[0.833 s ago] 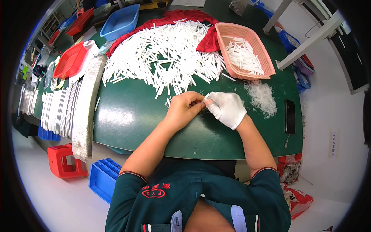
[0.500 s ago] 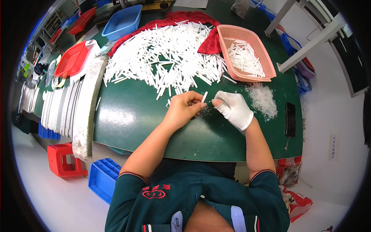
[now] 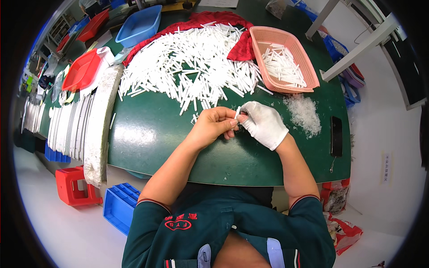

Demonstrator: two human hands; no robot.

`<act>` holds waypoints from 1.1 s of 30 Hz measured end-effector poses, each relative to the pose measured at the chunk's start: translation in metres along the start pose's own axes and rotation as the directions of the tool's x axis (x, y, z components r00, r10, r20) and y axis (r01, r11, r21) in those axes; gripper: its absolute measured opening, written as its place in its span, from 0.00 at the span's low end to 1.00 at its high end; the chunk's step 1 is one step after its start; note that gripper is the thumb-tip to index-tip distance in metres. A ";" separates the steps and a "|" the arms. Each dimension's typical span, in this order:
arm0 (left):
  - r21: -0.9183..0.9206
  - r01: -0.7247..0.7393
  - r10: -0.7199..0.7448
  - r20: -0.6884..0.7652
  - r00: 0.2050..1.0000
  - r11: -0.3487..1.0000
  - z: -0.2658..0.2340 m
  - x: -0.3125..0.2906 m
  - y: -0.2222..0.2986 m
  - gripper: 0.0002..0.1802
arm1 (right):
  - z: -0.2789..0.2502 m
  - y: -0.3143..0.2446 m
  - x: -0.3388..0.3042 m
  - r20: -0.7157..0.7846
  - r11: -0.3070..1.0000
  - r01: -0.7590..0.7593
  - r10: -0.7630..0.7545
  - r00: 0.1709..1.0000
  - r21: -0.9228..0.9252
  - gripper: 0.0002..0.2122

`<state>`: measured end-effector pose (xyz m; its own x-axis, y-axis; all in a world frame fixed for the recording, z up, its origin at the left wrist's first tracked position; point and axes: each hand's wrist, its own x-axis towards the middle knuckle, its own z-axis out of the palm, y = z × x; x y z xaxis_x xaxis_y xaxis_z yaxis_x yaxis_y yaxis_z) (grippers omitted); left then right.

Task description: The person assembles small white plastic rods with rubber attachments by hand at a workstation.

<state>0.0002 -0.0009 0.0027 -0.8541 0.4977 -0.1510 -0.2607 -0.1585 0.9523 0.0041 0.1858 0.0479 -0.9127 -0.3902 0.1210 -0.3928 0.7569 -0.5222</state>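
Note:
My bare left hand (image 3: 213, 126) pinches a short white plastic stick (image 3: 237, 112) between thumb and fingertips, tilted upright just above the table. On the other side of the stick is my right hand (image 3: 264, 124) in a white glove, its thumb tip bare. Its thumb and fingers are closed against the stick; whether they also hold something small is hidden. Beyond both hands a wide heap of similar white sticks (image 3: 196, 62) is spread over the table and a red cloth (image 3: 223, 18). More sticks lie in a pink perforated basket (image 3: 309, 73) at the far right.
Clear scraps (image 3: 304, 115) lie on the green table (image 3: 147, 152) right of my gloved hand, near a black phone-like object (image 3: 336, 136). A white foam block (image 3: 103, 125) lines the left edge. Red (image 3: 82, 70) and blue (image 3: 142, 27) trays stand behind it.
My gloved right hand has moved left and its fingertips now meet the stick. My left hand stays nearly in place, still holding it.

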 end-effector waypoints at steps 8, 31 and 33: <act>0.070 0.002 -0.003 0.022 1.000 0.998 0.002 0.000 0.000 0.12 | 0.003 0.005 -0.001 -0.005 0.994 0.062 -0.063 0.998 -0.091 0.13; -0.142 0.007 -0.001 0.041 0.999 0.990 -0.005 0.002 0.003 0.17 | -0.002 0.019 0.000 0.070 0.983 -0.182 0.184 0.980 -0.039 0.12; -0.144 0.007 0.000 0.048 0.999 0.990 -0.005 0.001 0.003 0.17 | -0.002 0.020 0.000 0.086 0.976 -0.216 0.216 0.973 -0.004 0.11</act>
<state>-0.0034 -0.0051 0.0037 -0.8315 0.5380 -0.1383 -0.3289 -0.2762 0.9031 -0.0039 0.2016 0.0394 -0.9629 -0.2613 -0.0680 -0.1864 0.8253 -0.5331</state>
